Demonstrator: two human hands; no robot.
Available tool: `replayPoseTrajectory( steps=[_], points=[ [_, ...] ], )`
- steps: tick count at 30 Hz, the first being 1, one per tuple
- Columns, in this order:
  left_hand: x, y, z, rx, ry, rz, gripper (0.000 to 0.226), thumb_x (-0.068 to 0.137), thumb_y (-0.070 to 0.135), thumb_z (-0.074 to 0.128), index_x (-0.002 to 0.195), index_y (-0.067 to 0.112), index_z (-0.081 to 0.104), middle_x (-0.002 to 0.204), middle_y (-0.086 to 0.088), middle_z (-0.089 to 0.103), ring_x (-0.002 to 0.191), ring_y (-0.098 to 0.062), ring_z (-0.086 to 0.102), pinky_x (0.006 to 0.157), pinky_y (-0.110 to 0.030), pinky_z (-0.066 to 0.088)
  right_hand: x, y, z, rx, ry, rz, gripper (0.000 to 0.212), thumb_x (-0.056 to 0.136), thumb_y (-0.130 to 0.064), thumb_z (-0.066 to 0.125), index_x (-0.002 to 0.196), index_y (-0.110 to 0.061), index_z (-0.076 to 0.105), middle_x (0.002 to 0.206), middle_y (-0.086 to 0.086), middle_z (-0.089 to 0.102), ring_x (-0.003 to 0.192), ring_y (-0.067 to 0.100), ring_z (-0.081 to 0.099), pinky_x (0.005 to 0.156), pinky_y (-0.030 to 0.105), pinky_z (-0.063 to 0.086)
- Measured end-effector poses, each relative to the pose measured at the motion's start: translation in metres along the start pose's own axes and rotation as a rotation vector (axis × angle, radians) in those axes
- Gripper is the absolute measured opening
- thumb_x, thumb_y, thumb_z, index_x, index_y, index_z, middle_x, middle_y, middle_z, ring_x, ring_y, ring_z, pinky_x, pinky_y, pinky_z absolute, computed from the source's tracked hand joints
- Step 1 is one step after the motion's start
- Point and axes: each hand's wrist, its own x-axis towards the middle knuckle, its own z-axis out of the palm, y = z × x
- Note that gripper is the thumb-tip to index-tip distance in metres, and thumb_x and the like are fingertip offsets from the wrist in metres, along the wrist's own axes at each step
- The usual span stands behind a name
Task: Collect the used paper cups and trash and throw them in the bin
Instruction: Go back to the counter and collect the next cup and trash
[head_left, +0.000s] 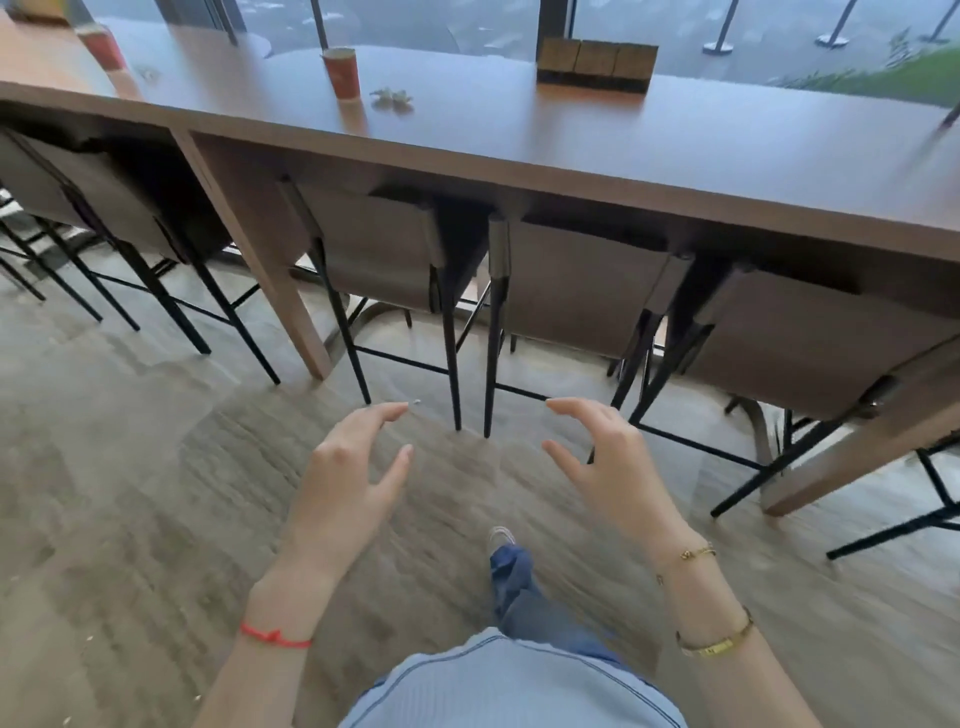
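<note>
Fingers (384, 413) spread and loosely curled on both sides, palms facing each other, holding nothing and touching nothing; left hand (353, 467) and right hand (602, 457) hung in the air above the carpeted floor (130, 467), apart from one another, a red string on the left wrist and gold bracelets on the right. Stood upright on the far part of the long wooden counter (571, 140), well ahead of and above the fingertips, a red paper cup (341, 73); lay just beside it to the right a small crumpled scrap (390, 97); stood farther left, blurred, a second red cup (101, 47). Sat further right against the window a wooden holder (596, 66). Tucked under the counter's near edge, between hands and cups, a row of stools (374, 244) on thin black legs; open floor only on the near side.
</note>
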Motion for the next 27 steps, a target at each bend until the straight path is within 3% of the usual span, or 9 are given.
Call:
replayPoseTrajectory(
  steps=[6, 12, 18, 22, 27],
  points=[
    [0.118, -0.014, 0.005, 0.017, 0.102, -0.069, 0.04, 0.088, 0.019, 0.065, 0.127, 0.023, 0.057, 0.119, 0.013, 0.06, 0.109, 0.003, 0.051, 0.093, 0.004, 0.025, 0.147, 0.01, -0.008, -0.037, -0.049, -0.11, 0.039, 0.089, -0.031, 0.064, 0.126, -0.025, 0.055, 0.125, -0.012, 0.058, 0.122, 0.005, 0.047, 0.1, 0.016, 0.031],
    [0.21, -0.033, 0.003, 0.024, 0.172, -0.15, 0.04, 0.089, 0.021, 0.064, 0.128, 0.022, 0.057, 0.122, 0.009, 0.061, 0.115, -0.006, 0.054, 0.098, -0.013, 0.035, 0.274, -0.002, -0.005, -0.056, -0.122, -0.201, 0.04, 0.09, -0.03, 0.064, 0.128, -0.023, 0.055, 0.127, -0.01, 0.058, 0.123, 0.008, 0.047, 0.105, 0.024, 0.037],
    [0.293, -0.066, -0.001, 0.025, 0.205, -0.187, 0.04, 0.089, 0.02, 0.064, 0.128, 0.021, 0.057, 0.121, 0.009, 0.06, 0.114, -0.006, 0.054, 0.096, -0.008, 0.032, 0.375, -0.009, 0.018, -0.065, -0.154, -0.23, 0.042, 0.09, -0.03, 0.063, 0.131, -0.023, 0.054, 0.127, -0.005, 0.059, 0.119, 0.012, 0.05, 0.104, 0.029, 0.042],
    [0.364, -0.1, -0.015, 0.046, 0.224, -0.169, 0.039, 0.088, 0.02, 0.064, 0.127, 0.021, 0.057, 0.12, 0.008, 0.06, 0.111, -0.003, 0.053, 0.088, 0.005, 0.027, 0.446, -0.014, 0.042, -0.036, -0.121, -0.248, 0.04, 0.091, -0.031, 0.062, 0.129, -0.024, 0.054, 0.128, -0.008, 0.057, 0.119, 0.007, 0.049, 0.098, 0.019, 0.037],
    [0.47, -0.151, -0.05, 0.061, 0.279, -0.104, 0.043, 0.088, 0.02, 0.065, 0.13, 0.021, 0.054, 0.122, 0.009, 0.059, 0.112, 0.0, 0.052, 0.091, 0.003, 0.028, 0.552, -0.036, 0.072, -0.014, -0.04, -0.258, 0.036, 0.091, -0.032, 0.062, 0.126, -0.027, 0.056, 0.125, -0.013, 0.058, 0.122, 0.004, 0.045, 0.099, 0.017, 0.033]
  ],
)
